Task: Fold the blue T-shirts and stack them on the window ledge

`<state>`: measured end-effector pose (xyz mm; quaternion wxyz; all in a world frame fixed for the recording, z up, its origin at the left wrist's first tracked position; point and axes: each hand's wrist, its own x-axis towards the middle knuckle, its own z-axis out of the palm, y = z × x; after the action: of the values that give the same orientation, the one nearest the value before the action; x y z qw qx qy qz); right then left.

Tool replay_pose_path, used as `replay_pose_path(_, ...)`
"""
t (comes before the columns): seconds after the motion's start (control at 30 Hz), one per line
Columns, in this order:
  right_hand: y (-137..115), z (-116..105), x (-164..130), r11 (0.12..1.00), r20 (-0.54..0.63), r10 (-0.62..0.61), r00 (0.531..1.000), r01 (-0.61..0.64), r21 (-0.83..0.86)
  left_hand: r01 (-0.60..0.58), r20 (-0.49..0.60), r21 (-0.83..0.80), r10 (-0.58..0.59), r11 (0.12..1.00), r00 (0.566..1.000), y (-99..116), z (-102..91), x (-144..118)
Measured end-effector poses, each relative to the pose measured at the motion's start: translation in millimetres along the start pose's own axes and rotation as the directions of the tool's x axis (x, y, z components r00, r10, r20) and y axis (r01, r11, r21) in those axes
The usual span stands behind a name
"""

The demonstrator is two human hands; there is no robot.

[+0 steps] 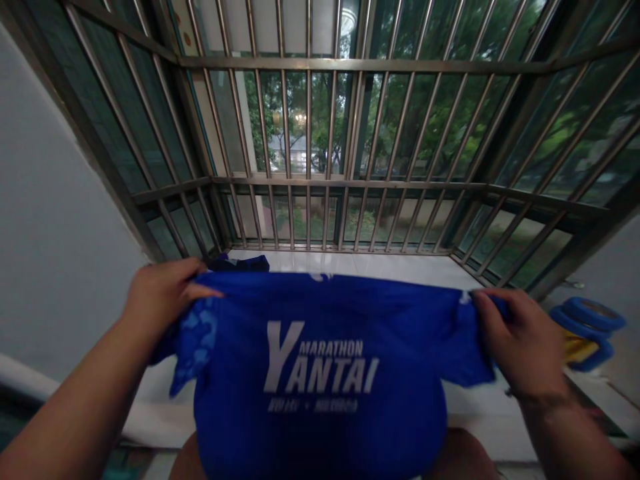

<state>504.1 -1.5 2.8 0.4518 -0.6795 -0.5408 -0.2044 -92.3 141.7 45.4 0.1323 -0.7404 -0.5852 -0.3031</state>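
There is a single view — the head camera, looking forward and slightly down from the person's own eye level, close over the blue shirt stretched between the left hand and right hand. It faces squarely into a barred bay window just beyond the white sill, trees outside. The lens seems wide — the bars bow outward at the edges.

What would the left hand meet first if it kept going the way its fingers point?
The left hand points right along the shirt top edge, so probably more shirt cloth; depth is unclear.
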Motion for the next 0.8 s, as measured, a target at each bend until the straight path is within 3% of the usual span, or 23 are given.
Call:
replay_pose_path(0.1,-1,73,80,0.997,0.137,0.073,0.988,-0.073,-0.004,-0.098,0.241,0.142,0.061,0.985,0.968,17,42.7,107)
replay_pose_path(0.17,3,117,118,0.985,0.282,0.138,0.949,-0.102,-0.14,-0.095,0.339,0.152,0.038,0.984,0.94,34,73.0,158)
replay_pose_path(0.23,8,152,137,0.962,0.371,0.189,0.909,-0.096,-0.256,-0.041,0.346,0.158,-0.016,0.987,0.938,52,104.3,184)
replay_pose_path(0.33,12,192,130,0.936,0.393,0.243,0.887,-0.108,-0.335,-0.023,0.326,0.142,-0.024,0.99,0.945,80,152.9,176)
replay_pose_path(0.47,5,222,58,0.942,0.448,0.2,0.871,-0.045,-0.333,-0.139,0.394,0.022,0.119,0.99,0.912,119,214.2,104)
replay_pose_path(0.53,0,224,-1,0.965,0.527,0.088,0.845,0.058,-0.255,-0.187,0.442,-0.042,0.186,0.981,0.878,128,238.4,47)
replay_pose_path(0.57,-1,222,-35,0.973,0.568,-0.027,0.823,0.153,-0.174,-0.198,0.463,-0.069,0.207,0.978,0.862,128,247.8,16)
replay_pose_path(0.63,-1,208,-110,0.965,0.603,-0.187,0.775,0.259,-0.033,-0.212,0.484,-0.152,0.26,0.965,0.836,117,260.1,-51)
replay_pose_path(0.7,4,186,-185,0.951,0.613,-0.269,0.742,0.304,0.05,-0.206,0.471,-0.203,0.28,0.957,0.837,96,263.8,-116)
replay_pose_path(0.8,16,155,-271,0.929,0.58,-0.33,0.744,0.366,0.059,-0.216,0.428,-0.239,0.302,0.947,0.852,62,257.8,-200)
